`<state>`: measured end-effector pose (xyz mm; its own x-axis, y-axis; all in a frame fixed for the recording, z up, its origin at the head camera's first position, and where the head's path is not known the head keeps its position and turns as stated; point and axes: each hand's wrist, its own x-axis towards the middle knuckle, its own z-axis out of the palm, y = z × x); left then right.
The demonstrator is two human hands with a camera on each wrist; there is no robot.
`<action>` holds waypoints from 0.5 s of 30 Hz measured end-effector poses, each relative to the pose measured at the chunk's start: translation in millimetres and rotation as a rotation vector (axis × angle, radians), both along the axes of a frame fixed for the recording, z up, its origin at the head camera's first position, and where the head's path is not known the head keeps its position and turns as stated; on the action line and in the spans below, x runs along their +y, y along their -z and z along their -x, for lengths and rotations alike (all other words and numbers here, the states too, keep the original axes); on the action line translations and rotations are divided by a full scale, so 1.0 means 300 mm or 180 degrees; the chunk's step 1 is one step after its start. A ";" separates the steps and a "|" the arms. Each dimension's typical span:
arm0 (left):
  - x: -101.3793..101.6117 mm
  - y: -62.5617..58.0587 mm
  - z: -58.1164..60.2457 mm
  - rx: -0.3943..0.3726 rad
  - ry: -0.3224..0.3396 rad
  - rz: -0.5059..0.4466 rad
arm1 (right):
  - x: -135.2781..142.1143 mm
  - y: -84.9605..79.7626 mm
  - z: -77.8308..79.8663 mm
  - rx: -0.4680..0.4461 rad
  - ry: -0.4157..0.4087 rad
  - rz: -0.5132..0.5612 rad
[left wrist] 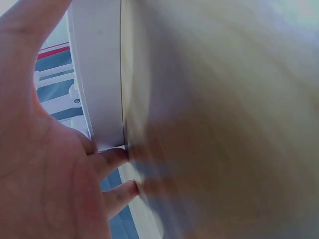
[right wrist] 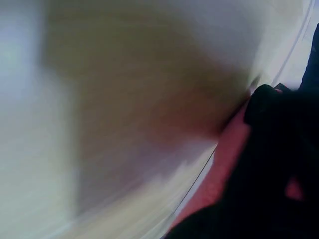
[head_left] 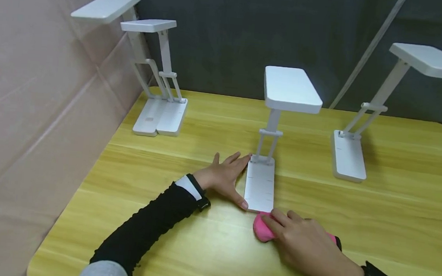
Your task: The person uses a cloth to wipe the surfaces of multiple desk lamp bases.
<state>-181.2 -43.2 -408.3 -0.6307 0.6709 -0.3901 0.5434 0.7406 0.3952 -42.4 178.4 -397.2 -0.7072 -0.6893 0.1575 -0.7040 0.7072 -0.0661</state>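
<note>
A white folding desk lamp (head_left: 260, 182) stands unfolded at the middle of the table, its flat rectangular head (head_left: 292, 89) raised on a jointed stem. My left hand (head_left: 223, 177) lies along the left side of its base, fingers and thumb spread, thumb tip at the front corner. In the left wrist view, fingertips (left wrist: 119, 157) show at the end of the white base edge. My right hand (head_left: 306, 244) grips a soft pink thing (head_left: 262, 229) with black parts, right at the base's front edge. The right wrist view shows its pink side (right wrist: 227, 154) and black parts; my palm hides the rest.
Two similar white lamps (head_left: 172, 119) stand side by side at the back left. Another lamp (head_left: 349, 159) stands at the right, its head leaning outward. The wood-grain table (head_left: 196, 248) meets a dark curtain (head_left: 221, 38) behind and pale sheeting (head_left: 33, 97) at the left.
</note>
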 end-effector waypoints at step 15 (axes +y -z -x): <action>0.004 0.007 -0.003 0.0026 -0.0013 -0.0048 | -0.051 -0.033 -0.009 0.0261 -0.0559 -0.0116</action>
<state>-180.2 -42.1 -410.5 -0.6365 0.6742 -0.3746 0.5438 0.7367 0.4019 -39.7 163.0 -387.3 -0.5614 -0.8072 0.1823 -0.8187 0.5739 0.0198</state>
